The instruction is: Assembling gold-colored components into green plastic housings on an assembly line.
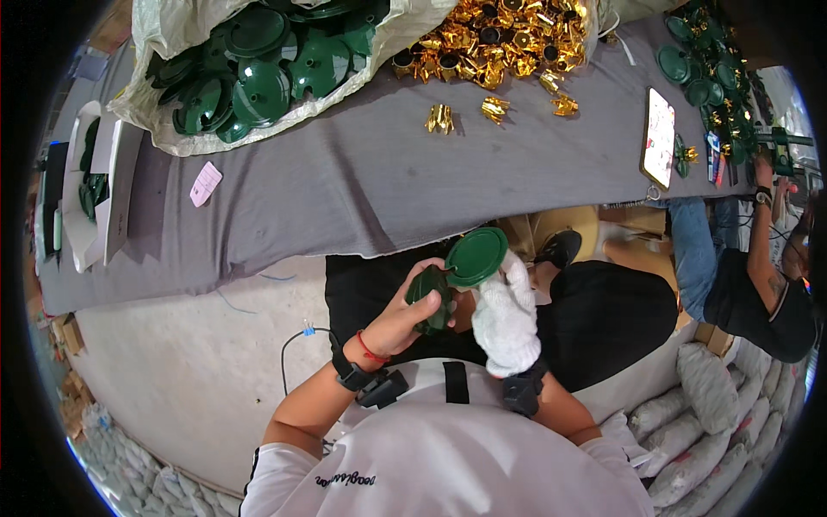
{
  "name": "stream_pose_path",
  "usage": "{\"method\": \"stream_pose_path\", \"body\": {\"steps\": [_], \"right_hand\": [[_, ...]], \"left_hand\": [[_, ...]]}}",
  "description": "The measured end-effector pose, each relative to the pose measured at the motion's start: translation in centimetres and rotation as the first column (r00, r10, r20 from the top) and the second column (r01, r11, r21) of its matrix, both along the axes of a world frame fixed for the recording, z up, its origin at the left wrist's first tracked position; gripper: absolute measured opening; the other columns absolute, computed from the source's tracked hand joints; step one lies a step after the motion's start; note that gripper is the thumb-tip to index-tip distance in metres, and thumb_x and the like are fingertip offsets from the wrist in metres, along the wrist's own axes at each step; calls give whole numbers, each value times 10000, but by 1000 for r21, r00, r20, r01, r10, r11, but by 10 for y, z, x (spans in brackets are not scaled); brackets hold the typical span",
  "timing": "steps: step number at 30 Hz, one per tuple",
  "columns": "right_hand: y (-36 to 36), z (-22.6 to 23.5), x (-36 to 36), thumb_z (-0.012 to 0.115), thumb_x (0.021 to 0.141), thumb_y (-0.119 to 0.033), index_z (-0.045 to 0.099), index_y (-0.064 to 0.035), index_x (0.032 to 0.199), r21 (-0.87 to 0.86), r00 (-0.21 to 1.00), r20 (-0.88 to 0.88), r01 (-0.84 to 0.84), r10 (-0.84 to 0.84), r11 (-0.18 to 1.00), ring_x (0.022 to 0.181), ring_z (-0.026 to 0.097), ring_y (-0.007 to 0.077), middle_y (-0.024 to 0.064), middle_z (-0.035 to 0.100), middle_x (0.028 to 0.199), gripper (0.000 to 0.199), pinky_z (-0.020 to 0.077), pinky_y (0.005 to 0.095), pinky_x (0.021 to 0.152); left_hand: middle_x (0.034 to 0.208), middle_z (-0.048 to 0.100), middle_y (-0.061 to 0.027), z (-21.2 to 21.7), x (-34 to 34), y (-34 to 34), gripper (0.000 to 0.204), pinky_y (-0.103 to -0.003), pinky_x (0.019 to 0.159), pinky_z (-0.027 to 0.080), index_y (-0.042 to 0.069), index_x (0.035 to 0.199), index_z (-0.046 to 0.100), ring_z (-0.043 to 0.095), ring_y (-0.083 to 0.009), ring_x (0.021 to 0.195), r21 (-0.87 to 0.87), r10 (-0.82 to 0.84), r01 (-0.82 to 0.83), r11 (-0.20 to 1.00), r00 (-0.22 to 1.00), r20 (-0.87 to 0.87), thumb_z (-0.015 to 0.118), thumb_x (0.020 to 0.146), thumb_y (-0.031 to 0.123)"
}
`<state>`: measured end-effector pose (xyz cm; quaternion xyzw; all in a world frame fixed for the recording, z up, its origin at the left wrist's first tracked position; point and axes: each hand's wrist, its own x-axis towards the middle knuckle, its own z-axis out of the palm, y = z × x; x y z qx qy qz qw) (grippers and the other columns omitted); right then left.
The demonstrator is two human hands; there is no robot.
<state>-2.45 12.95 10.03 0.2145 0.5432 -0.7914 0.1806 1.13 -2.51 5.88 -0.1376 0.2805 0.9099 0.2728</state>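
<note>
Disc (477,256), round, mid-green with a raised rim, is gripped at its edge by the gloved right hand (506,323) above the lap (458,346); just beside it, the bare left hand (398,320) is clamped on a darker, glossy green piece (425,286).

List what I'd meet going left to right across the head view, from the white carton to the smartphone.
White carton, pink paper tag, bare left hand, round green disc, gloved right hand, smartphone.
</note>
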Motion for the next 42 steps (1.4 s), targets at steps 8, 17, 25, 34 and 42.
{"method": "stream_pose_path", "body": {"steps": [8,17,25,34,42], "right_hand": [[16,-19,-8,721,773,-14,453,-38,1264,739,675,-456,-76,581,669,973,589,142,94,576,1114,560,494,281,803],[14,-10,-12,485,860,116,249,-161,1477,-368,991,110,106,-70,924,774,618,202,137,567,1027,716,553,327,670],[-14,-5,2,614,886,14,575,-32,1182,-12,976,-23,218,-218,976,901,618,126,89,649,1067,303,523,264,774],[-20,-1,9,618,900,-17,577,-59,1184,-65,940,157,314,-301,947,766,606,100,73,651,1000,289,499,224,632],[-13,-20,12,622,885,23,553,-23,1175,-14,943,69,326,-324,945,862,610,112,90,630,1079,302,516,244,719]], "left_hand": [[1118,516,-47,17,-9,13,538,-296,794,482,105,1324,367,526,-123,987,-285,40,-55,957,998,-58,572,948,431],[1181,487,-55,15,-7,13,487,-299,809,486,122,1321,367,489,-126,1048,-23,204,-204,979,979,15,474,986,458],[1264,438,-73,14,-4,29,601,-314,886,490,145,1347,327,480,-171,1108,-409,183,-267,872,955,-233,396,953,593],[1228,506,-64,18,-5,31,557,-345,819,511,160,1300,387,553,-195,1079,-193,196,-176,965,976,91,352,963,602],[1203,592,-76,13,-16,25,488,-408,832,510,206,1242,464,598,-227,1053,320,87,-235,918,905,416,395,955,595]]}}
